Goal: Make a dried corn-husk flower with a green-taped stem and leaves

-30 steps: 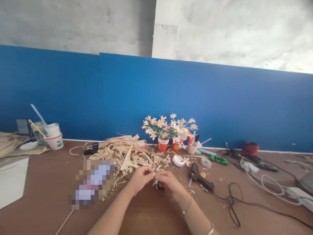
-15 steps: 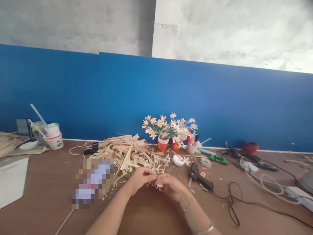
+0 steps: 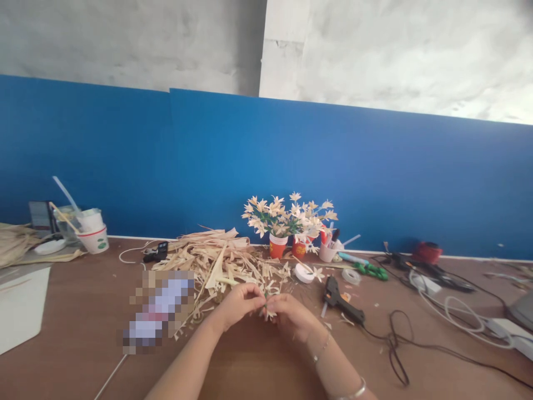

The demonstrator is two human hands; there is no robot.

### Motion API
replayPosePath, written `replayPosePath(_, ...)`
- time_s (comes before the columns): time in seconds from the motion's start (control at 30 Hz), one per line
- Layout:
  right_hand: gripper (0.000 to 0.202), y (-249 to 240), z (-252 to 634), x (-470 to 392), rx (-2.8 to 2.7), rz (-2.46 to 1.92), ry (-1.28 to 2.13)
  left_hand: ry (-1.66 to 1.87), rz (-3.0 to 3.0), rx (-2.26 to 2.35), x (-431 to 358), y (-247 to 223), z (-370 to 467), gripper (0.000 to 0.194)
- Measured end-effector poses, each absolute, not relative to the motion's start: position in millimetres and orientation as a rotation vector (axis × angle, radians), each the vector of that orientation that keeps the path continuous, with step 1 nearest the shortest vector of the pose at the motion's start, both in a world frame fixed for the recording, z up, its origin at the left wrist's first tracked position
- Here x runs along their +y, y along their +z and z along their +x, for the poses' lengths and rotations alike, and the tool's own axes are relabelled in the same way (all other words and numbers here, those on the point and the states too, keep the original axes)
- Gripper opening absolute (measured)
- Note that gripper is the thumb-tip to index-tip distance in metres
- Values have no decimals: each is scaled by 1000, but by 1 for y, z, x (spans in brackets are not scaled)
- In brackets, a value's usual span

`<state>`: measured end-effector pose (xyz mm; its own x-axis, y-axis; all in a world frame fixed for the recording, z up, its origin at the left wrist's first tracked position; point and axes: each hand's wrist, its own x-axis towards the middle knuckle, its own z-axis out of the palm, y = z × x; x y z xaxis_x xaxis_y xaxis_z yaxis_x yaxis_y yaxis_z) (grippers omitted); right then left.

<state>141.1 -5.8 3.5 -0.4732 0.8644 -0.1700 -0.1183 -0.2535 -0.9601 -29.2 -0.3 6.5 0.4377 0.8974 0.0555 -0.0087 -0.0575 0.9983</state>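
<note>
A small pale flower [image 3: 270, 314] with a bit of green stem sits between my two hands, its petals pointing down. My left hand [image 3: 244, 303] pinches at the green part with thumb and forefinger. Closed from the other side, my right hand [image 3: 291, 315] has its fingertips against the same flower, close to the left ones. Just beyond my fingers lies a heap of dry husk strips [image 3: 220, 266]. Cream flowers on green stems [image 3: 277, 214] stand upright in a red and white paper cup [image 3: 277, 246], with a second red cup [image 3: 300, 248] of flowers beside it.
Right of my hands lies a black glue gun [image 3: 343, 303] with its cord looping rightward. A white round lid [image 3: 303, 273], a tape roll [image 3: 351, 276] and green coiled material [image 3: 371, 270] sit behind it. A blurred-out object [image 3: 160, 311] lies left. A blue partition [image 3: 266, 150] borders the back.
Both hands stay in nearly the same place. The flower between them has turned slightly, and more of its green stem shows at the fingertips.
</note>
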Motion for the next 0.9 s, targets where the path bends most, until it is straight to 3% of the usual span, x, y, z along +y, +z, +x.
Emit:
replayPosePath(0.13, 15, 1, 138, 0, -1444, -1066, 1479, 934, 1524, 979, 5, 0, -30, 24)
replayPosePath(0.33, 12, -5, 127, -4, -1742, -1146, 604, 1050, 1585, 1089, 11, -10, -28, 21)
replayPosePath(0.47, 12, -11, 125, -4, -1834, -1215, 271, 1045, 1510, 1125, 13, -15, -26, 24)
replayPosePath(0.73, 10, -7, 127, -6, -1859, -1216, 35, 1013, 1337, 1027, 14, -11, -25, 24)
replayPosePath(0.9, 7, -9, 126, -4, -1748, -1179, 201, 1082, 1266, 998, 10, -6, -24, 25)
